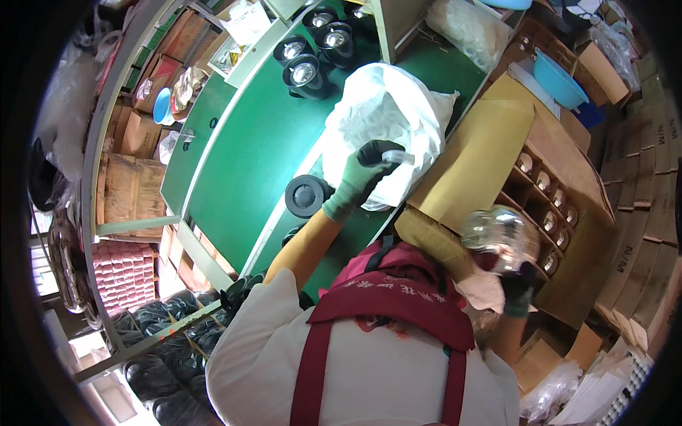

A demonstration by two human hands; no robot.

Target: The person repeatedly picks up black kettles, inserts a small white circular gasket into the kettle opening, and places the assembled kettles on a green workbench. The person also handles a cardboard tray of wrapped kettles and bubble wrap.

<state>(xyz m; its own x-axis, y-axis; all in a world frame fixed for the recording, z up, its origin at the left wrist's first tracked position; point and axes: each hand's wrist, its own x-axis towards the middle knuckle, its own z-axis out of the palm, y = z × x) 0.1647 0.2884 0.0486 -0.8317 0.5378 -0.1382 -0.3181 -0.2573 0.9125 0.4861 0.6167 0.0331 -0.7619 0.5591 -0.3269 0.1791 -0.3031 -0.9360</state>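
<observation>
My left hand (364,177), in a green and black glove, is closed on a small translucent plastic ring (399,157), above a white plastic bag (387,92). Inside the bag, many similar pale pieces show. My right hand (519,284), gloved too, grips a shiny silvered glass flask liner (501,234) near its lower end. That liner hangs beside an open cardboard box (469,160) whose compartments hold several more silvered liners (543,181). Left of my left forearm, a black round flask body (305,197) stands on the green work surface (241,167).
Several black flask bodies with silvery insides (305,74) stand at the far end of the green surface. A blue basin (560,78) lies beyond the box. Stacked cartons (632,206) line the right side. Black plastic-wrapped items (167,355) fill the lower left, beside a metal frame.
</observation>
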